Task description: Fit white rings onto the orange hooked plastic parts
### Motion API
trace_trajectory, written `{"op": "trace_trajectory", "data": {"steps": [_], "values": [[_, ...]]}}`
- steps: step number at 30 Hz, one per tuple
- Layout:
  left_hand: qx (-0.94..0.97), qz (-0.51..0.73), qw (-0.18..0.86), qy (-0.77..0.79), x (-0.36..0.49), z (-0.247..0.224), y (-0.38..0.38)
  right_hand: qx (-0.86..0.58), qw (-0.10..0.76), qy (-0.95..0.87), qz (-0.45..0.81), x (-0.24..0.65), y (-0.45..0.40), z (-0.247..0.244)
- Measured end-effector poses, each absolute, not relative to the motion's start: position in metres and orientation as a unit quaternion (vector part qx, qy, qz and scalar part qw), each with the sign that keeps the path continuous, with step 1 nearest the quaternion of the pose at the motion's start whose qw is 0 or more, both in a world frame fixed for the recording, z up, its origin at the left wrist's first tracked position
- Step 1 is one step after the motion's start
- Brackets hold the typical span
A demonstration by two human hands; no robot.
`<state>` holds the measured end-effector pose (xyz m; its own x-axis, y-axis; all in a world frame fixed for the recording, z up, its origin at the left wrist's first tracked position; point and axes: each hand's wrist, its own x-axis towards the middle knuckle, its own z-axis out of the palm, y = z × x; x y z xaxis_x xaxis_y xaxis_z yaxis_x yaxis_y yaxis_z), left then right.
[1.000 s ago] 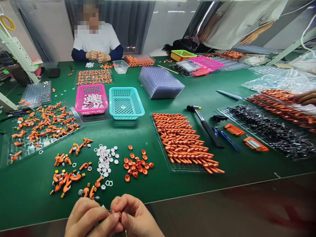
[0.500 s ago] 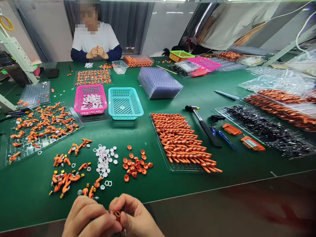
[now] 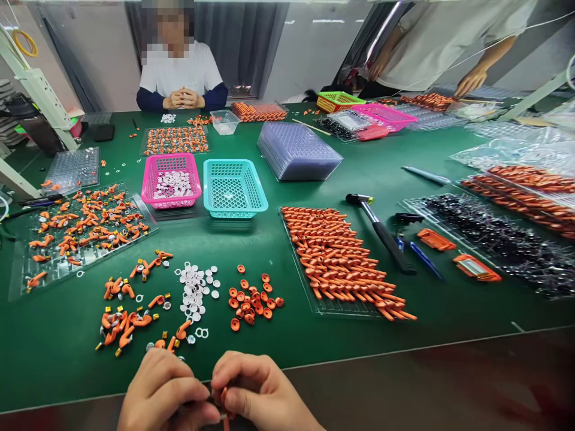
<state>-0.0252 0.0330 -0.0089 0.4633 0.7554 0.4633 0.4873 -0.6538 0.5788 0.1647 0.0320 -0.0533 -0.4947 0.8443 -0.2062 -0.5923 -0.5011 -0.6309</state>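
Observation:
At the table's near edge, my right hand [image 3: 265,389] pinches a small orange earbud part [image 3: 226,402] between thumb and forefinger. Pressed against the same part from the other side are the closed fingertips of my left hand [image 3: 166,392]; anything else inside that grip is hidden. Just beyond my left hand lie loose orange earbud pieces [image 3: 128,326] with yellow and silver bits attached. White round discs [image 3: 195,293] are heaped further on, beside a scatter of orange cup-shaped caps [image 3: 251,302].
Orange stems fill a clear tray [image 3: 321,308] right of the caps, near a hammer [image 3: 386,239]. A pink basket [image 3: 148,194] of white discs adjoins a turquoise basket [image 3: 236,209]. Stacked clear trays [image 3: 299,155] stand behind. Across the table sits a co-worker [image 3: 182,72]; another stands at right.
My hands have shifted slightly right in view, and the orange part has turned so its round opening no longer faces me. The seated co-worker's hands have lowered and clasped; the standing one's arm reaches down.

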Motion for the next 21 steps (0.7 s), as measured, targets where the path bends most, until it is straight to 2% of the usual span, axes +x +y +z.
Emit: {"op": "trace_trajectory", "data": {"steps": [5,10,21], "values": [[0.828,0.349,0.216,0.382,-0.025,-0.009,0.036,-0.307,0.482,-0.306,0.762,0.168,0.036,-0.046],[0.798,0.368,0.263,0.399,-0.015,-0.011,0.037,-0.326,0.524,-0.232,0.752,0.157,0.039,-0.052],[0.644,0.371,0.41,0.528,-0.008,-0.012,0.032,-0.303,0.475,-0.316,0.763,0.16,0.04,-0.039]]}}
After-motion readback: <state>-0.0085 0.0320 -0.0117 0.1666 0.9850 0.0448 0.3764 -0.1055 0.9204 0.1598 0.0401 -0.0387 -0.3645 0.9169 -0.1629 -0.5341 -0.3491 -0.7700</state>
